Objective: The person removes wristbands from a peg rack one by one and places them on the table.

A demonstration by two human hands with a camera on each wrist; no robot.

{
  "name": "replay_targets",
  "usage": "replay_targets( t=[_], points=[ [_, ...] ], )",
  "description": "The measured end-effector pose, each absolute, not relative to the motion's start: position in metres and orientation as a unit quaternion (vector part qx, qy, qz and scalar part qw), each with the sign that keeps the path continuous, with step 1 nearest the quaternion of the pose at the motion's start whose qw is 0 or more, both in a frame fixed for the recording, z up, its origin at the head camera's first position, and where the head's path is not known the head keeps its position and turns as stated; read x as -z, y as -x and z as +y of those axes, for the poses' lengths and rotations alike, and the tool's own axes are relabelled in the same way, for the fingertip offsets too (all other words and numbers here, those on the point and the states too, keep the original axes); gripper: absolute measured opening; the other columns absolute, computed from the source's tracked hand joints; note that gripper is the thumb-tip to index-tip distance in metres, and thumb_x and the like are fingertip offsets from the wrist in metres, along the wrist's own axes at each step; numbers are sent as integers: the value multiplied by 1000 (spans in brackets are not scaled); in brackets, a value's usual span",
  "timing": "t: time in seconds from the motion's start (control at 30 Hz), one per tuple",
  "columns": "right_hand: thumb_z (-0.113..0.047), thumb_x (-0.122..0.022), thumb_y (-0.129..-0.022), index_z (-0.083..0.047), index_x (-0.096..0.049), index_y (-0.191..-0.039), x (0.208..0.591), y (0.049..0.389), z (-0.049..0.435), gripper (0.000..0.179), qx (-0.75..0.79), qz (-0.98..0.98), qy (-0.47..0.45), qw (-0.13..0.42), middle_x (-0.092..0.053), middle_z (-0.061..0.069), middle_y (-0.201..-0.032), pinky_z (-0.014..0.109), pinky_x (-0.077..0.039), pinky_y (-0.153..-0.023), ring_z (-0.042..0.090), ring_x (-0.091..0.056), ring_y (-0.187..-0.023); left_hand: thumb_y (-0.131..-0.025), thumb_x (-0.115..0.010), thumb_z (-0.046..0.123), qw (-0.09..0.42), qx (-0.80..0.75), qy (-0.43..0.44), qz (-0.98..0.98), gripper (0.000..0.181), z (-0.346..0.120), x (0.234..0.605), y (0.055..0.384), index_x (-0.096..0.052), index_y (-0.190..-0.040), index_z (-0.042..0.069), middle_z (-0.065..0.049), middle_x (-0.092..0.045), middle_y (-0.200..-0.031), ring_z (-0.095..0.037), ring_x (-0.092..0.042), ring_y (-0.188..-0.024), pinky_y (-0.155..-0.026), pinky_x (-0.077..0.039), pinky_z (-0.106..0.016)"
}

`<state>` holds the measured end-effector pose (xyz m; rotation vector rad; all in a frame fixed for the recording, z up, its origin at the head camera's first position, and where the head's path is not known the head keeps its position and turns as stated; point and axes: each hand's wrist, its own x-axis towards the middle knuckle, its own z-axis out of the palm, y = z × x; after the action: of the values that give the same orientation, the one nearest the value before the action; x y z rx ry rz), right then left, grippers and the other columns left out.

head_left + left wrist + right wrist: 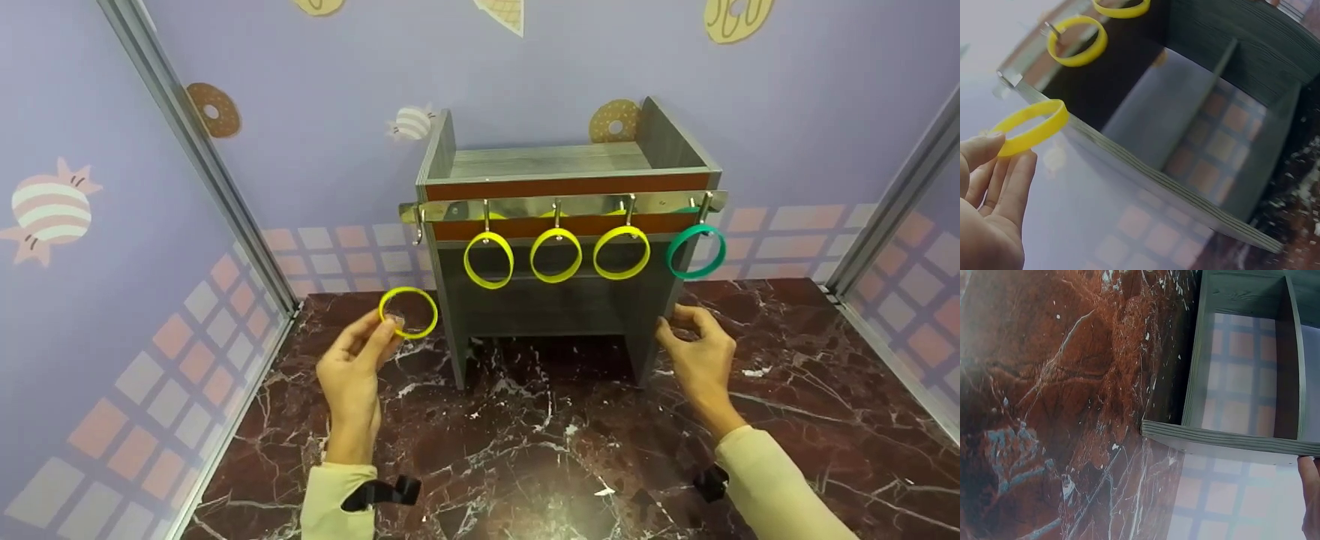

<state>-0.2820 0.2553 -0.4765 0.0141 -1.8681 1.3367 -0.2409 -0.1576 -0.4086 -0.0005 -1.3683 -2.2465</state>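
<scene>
My left hand [352, 367] pinches a yellow ring [433, 304], a thin flat band, between thumb and fingers. It is held up left of the grey wooden shelf [652, 360], below the bare hook [418, 226] at the left end of a metal rail [525, 207]. In the left wrist view the same ring [1044, 130] appears in front of the shelf's side panel. My right hand [705, 364] grips the front edge of the right side panel, thumb and fingers bent; only its fingertips [1309, 478] show in the right wrist view.
Three yellow rings [489, 285] and a green ring [696, 274] hang from hooks along the rail. The shelf stands on a dark red marbled surface [525, 450], near a purple patterned back wall [315, 150]. Metal-framed side walls flank it.
</scene>
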Motion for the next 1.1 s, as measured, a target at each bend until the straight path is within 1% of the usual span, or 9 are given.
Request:
replay_targets(
  t=[0.2,0.47,0.63,0.73,0.77,0.87,0.93,1.03,1.1],
  points=[
    [11,-80,-85,8,-76,-104,482,287,259,19,-516,-746,1,421,-77,18,-94,9,-54,-72,2,-69,-82,-94,-75,-9,233,823,-39,-517,15,-159,443,241,-77,-107,-5,-14,-73,-95,-20,-76,-87,-83,-64,-32],
    [9,-80,-84,8,-75,-103,484,288,257,19,-496,-752,4,434,-77,17,-95,9,-53,-72,5,-70,-83,-95,-74,-7,205,810,-100,-541,17,-160,487,244,-74,-112,-10,-12,-74,-94,-18,-76,-86,-82,-64,-30],
    [7,-79,-85,8,-75,-103,485,288,256,18,-492,-755,11,434,-77,16,-95,9,-53,-69,21,-73,-84,-97,-73,-6,186,793,-127,-566,25,-162,509,246,-69,-119,-15,-12,-75,-97,-18,-76,-89,-84,-63,-30],
    [7,-80,-85,8,-75,-102,485,288,255,18,-491,-753,11,437,-77,17,-95,11,-53,-72,29,-74,-85,-96,-74,-6,178,787,-140,-574,30,-162,519,247,-67,-123,-17,-13,-75,-98,-17,-76,-89,-83,-63,-30],
    [7,-80,-85,8,-75,-102,485,288,255,18,-492,-752,10,438,-77,17,-95,13,-54,-72,29,-74,-85,-96,-74,-5,176,785,-143,-577,31,-162,522,247,-66,-123,-18,-13,-76,-99,-17,-76,-88,-83,-63,-29],
    [7,-80,-84,8,-75,-101,486,289,254,18,-492,-750,10,443,-77,16,-96,14,-55,-75,17,-72,-85,-96,-74,-5,171,778,-150,-586,34,-162,531,250,-64,-126,-19,-14,-76,-99,-17,-77,-87,-81,-64,-29],
    [8,-80,-84,8,-76,-101,486,289,254,18,-492,-747,11,446,-77,16,-95,16,-55,-77,16,-72,-85,-96,-73,-6,170,773,-154,-592,34,-162,536,252,-64,-126,-20,-15,-76,-99,-18,-77,-87,-80,-64,-28],
    [8,-80,-84,8,-75,-101,487,289,254,18,-493,-746,12,448,-77,16,-95,14,-54,-77,11,-71,-85,-96,-73,-7,169,770,-158,-594,34,-162,543,254,-64,-125,-21,-17,-76,-101,-20,-77,-88,-79,-64,-27],
    [8,-80,-83,8,-75,-101,487,289,254,18,-492,-746,13,448,-77,16,-95,13,-54,-77,11,-71,-85,-96,-73,-7,167,770,-161,-595,33,-162,546,255,-65,-125,-20,-19,-75,-103,-20,-77,-88,-78,-64,-27]
  ],
)
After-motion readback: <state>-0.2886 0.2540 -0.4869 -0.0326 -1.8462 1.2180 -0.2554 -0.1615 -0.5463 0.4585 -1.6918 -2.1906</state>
